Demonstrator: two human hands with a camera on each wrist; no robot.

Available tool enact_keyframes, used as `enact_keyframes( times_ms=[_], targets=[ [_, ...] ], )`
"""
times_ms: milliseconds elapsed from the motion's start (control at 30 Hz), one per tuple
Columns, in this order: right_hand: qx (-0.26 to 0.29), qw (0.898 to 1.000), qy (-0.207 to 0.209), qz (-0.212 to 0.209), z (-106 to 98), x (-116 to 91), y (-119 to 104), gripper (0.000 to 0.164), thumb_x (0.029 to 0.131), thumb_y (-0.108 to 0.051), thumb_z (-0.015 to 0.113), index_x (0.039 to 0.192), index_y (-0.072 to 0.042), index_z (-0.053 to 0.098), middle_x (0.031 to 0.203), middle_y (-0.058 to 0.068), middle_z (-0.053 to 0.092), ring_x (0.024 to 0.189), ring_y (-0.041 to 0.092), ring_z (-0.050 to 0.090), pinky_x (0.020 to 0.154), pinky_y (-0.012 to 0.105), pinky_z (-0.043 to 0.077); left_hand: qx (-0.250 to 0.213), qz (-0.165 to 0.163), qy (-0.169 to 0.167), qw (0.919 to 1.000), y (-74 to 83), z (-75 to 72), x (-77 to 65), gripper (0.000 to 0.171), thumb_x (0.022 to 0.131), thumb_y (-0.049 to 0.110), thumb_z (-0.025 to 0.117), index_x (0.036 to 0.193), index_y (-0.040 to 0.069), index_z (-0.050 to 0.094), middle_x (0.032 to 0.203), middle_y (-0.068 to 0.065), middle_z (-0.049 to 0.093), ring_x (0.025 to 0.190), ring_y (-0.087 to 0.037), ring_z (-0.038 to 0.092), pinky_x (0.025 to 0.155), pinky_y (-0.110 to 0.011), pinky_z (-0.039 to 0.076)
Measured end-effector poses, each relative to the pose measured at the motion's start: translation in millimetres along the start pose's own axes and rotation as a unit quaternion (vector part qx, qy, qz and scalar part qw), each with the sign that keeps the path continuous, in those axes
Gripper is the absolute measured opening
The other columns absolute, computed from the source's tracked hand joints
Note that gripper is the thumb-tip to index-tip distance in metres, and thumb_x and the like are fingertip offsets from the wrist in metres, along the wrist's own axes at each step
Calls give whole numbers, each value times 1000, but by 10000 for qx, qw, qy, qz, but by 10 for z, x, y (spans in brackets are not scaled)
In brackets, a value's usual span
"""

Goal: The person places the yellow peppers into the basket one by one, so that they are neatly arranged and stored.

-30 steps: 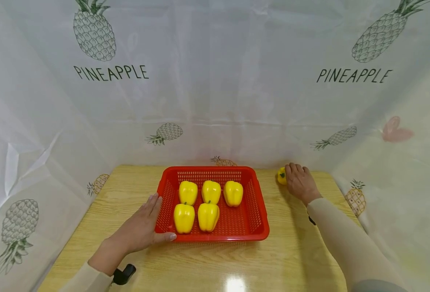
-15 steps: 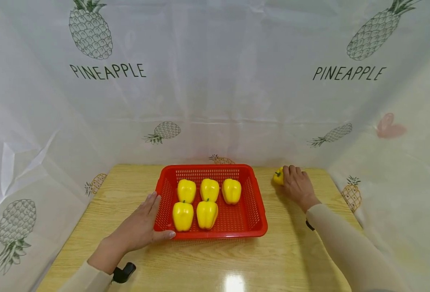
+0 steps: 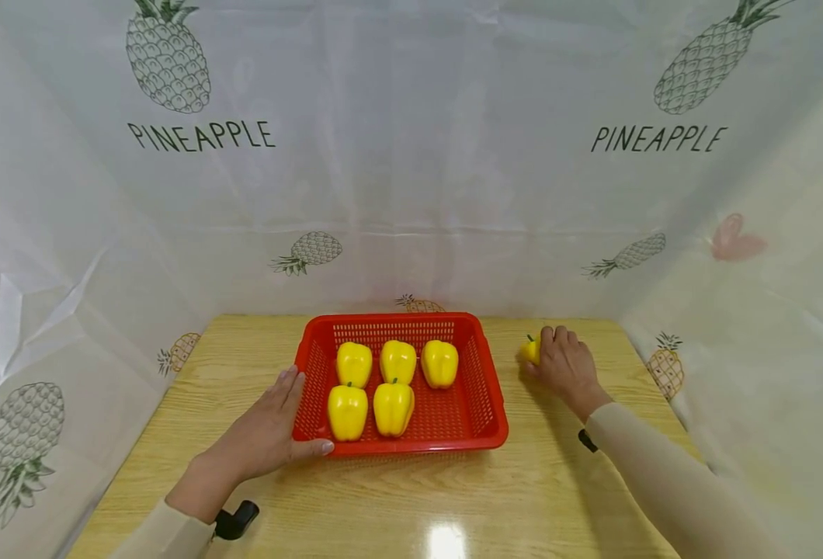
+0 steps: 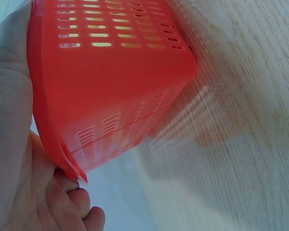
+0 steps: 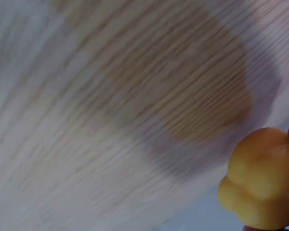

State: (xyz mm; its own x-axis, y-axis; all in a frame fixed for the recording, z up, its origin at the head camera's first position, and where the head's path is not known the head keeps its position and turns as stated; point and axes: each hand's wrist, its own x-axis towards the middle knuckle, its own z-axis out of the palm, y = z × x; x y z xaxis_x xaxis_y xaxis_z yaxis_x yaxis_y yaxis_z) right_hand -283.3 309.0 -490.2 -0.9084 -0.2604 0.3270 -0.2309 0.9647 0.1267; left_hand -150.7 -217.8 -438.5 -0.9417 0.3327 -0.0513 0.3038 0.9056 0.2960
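Observation:
A red plastic basket (image 3: 457, 446) with slotted walls stands on the wooden table. Several yellow bell peppers (image 3: 394, 407) are inside it, in two rows. At the basket's near left corner my left hand (image 3: 258, 435) holds the rim, thumb along the front edge and fingers on the left side. The left wrist view shows curled fingertips (image 4: 94, 219) just outside the rim. To the right of the basket my right hand (image 3: 568, 369) grips another yellow bell pepper (image 3: 532, 351), its green stem pointing up. That pepper (image 5: 262, 180) shows partly in the right wrist view, fingers mostly out of frame.
The wooden table (image 3: 376, 505) extends around the basket, with bare surface between it and the right hand. White sheeting (image 3: 411, 178) printed with pineapples hangs behind the table and along both sides.
My right hand has drawn its bell pepper slightly toward me and to the left, and the stem has turned upward. The left hand keeps its place on the basket; the head view has shifted slightly.

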Motion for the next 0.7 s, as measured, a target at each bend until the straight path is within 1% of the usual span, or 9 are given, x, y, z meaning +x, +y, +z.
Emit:
enact_keyframes(
  times_ms=[133,300,467,600,700],
  targets=[
    [25,9994,-130,326,-59,-35,-69,63,93,-46,78,103,8,47,84,21,47,70,36,54,60,48,57,10,9,26,10000,-2,4,0,130,84,82,66,163,-11,22,171,-32,20,158,-50,23,123,-63,34],
    [-6,9986,-85,528,-70,-84,-136,62,95,-49,74,98,7,47,79,19,46,66,35,53,55,47,55,2,-2,11,10000,4,1,-3,129,84,80,67,163,-11,22,170,-33,21,158,-51,23,123,-64,34],
    [-70,9981,-95,607,-57,-138,-171,61,96,-51,70,93,6,48,76,18,46,63,35,52,55,47,52,-26,24,10,10000,11,-2,-8,128,84,79,68,163,-11,22,170,-33,21,157,-52,23,123,-64,34],
    [-130,9969,-255,729,-57,-160,-185,62,95,-53,69,90,5,48,73,17,45,62,35,52,56,47,51,-57,17,7,10000,15,-5,-7,128,85,79,68,163,-11,21,170,-33,20,157,-52,23,122,-65,33],
    [-195,9954,-424,842,-61,-167,-189,66,95,-56,68,90,6,48,73,17,46,61,34,53,57,46,50,-64,20,29,10000,13,0,-6,128,84,79,69,163,-11,22,170,-33,20,157,-52,23,122,-65,34]
  ],
)
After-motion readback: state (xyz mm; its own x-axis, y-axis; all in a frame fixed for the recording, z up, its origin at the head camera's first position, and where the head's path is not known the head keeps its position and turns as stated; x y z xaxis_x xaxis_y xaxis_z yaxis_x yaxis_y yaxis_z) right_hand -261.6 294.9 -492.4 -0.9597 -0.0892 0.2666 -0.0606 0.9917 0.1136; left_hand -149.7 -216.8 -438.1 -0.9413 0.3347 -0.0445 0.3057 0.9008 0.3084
